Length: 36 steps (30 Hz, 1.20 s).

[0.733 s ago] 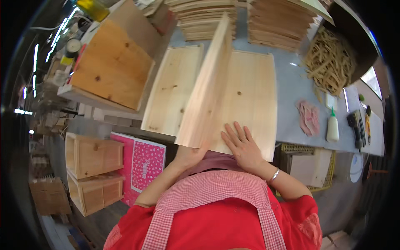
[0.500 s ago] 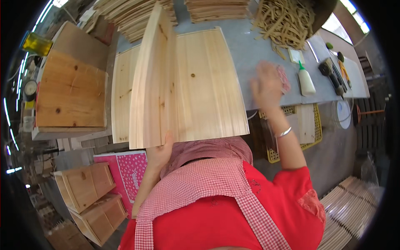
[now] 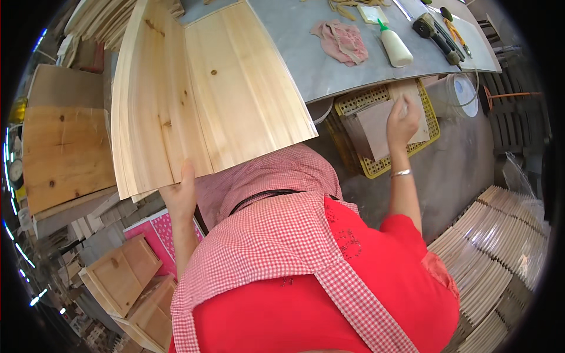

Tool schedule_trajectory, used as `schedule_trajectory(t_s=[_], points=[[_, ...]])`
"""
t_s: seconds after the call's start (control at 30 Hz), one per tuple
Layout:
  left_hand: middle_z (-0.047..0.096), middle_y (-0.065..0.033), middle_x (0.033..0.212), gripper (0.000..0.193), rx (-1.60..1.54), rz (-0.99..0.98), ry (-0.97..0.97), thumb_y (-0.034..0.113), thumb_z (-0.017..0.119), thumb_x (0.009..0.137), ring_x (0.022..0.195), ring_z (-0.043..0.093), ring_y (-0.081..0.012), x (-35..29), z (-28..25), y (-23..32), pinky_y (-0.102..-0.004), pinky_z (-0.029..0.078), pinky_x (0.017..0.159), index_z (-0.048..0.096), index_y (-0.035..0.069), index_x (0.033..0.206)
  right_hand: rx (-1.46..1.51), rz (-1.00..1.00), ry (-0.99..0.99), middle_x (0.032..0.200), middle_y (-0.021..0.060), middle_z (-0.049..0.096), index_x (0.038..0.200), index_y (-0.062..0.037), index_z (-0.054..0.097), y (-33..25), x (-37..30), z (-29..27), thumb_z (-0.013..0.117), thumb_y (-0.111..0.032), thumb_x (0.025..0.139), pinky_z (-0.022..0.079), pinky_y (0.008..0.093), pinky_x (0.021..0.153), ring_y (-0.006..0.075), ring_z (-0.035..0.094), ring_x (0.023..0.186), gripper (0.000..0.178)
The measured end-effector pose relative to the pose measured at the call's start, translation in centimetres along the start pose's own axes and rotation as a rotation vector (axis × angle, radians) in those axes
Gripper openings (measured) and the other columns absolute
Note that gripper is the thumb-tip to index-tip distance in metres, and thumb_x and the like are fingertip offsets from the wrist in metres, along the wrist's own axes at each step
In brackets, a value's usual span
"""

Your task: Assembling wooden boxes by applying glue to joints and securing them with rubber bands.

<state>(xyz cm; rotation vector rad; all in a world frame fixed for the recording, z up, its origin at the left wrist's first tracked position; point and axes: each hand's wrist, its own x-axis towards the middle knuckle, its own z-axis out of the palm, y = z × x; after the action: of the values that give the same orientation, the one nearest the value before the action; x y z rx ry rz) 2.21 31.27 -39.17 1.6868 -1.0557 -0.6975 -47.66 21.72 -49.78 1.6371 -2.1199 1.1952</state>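
First, at the far left, a brownish, knotty panel (image 3: 65, 159) shows a flat face above two pale wooden boxes (image 3: 123, 273). Next comes the standing board (image 3: 156, 100), upright at the left part of the tabletop (image 3: 294, 35). The left hand (image 3: 179, 194) grips its lower, near edge, thumb on the face turned right. It looks stiff and fairly light for its size, yet tall enough to tip; a hold low at the edge steadies it, and a second midway up would guard against swaying. Its straight grain and dark knots suggest dry, smooth softwood that could dent at the corners. Just right, the flat board (image 3: 247, 82), equally pale and rectangular, meets it along a line; whether they are joined I cannot tell. Farther right lie a crumpled, soft pink cloth (image 3: 340, 42) and a smooth white bottle (image 3: 395, 48) with a green nozzle. Below them, the right hand (image 3: 403, 120) appears over a perforated yellow basket (image 3: 431, 112) of thin panels (image 3: 375, 126), fingers curled; whether it pinches anything I cannot tell.
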Motion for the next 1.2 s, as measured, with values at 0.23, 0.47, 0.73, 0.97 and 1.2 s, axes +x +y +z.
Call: schedule_trajectory(t_s=[0.23,0.47,0.73,0.97,1.2], points=[[0.061,-0.0121,0.129,0.046,0.054,0.059,-0.009,0.003,0.068,0.096,0.112,0.060,-0.0182,0.0,0.1,0.7,-0.0318,0.049,0.099,0.052,-0.008,0.138,-0.700,-0.084,-0.762,0.152,0.0239,0.048,0.136,0.0053,0.054,7.8,-14.8,0.2,0.072,-0.034,0.088,0.048,0.0485,0.104,0.0403,0.055,0.129,0.065],[0.061,-0.0104,0.126,0.045,0.006,0.055,-0.043,0.002,0.067,0.097,0.111,0.060,-0.0159,-0.1,0.4,1.4,-0.0300,0.049,0.097,0.052,-0.008,0.138,-0.592,-0.253,-0.846,0.119,0.0241,0.064,0.114,0.0025,0.063,8.3,-13.4,-0.3,0.068,-0.021,0.087,0.057,0.0441,0.082,0.0365,0.066,0.106,0.037],[0.060,-0.0121,0.127,0.045,-0.038,0.073,-0.051,0.002,0.067,0.096,0.112,0.059,-0.0170,0.1,0.4,0.8,-0.0302,0.048,0.098,0.052,-0.009,0.137,-0.579,-0.109,-0.896,0.135,0.0233,0.057,0.147,-0.0072,0.047,4.8,-10.7,0.5,0.065,-0.022,0.089,0.050,0.0585,0.094,0.0413,0.060,0.120,0.062],[0.061,-0.0128,0.128,0.043,0.014,0.059,-0.054,0.003,0.068,0.096,0.114,0.059,-0.0175,0.0,0.3,1.1,-0.0306,0.048,0.100,0.054,-0.009,0.135,-0.564,0.030,-0.994,0.165,0.0249,0.026,0.162,-0.0137,0.023,3.4,-8.4,4.8,0.059,-0.019,0.095,0.039,0.0626,0.112,0.0557,0.036,0.143,0.076],[0.061,-0.0116,0.127,0.042,-0.023,0.031,-0.046,0.003,0.068,0.096,0.113,0.060,-0.0166,0.0,0.3,0.6,-0.0299,0.048,0.098,0.055,-0.008,0.135,-0.478,-0.249,-0.818,0.148,0.0280,0.047,0.152,-0.0086,0.039,4.4,-9.9,3.7,0.054,-0.014,0.096,0.053,0.0529,0.096,0.0491,0.051,0.130,0.058]])
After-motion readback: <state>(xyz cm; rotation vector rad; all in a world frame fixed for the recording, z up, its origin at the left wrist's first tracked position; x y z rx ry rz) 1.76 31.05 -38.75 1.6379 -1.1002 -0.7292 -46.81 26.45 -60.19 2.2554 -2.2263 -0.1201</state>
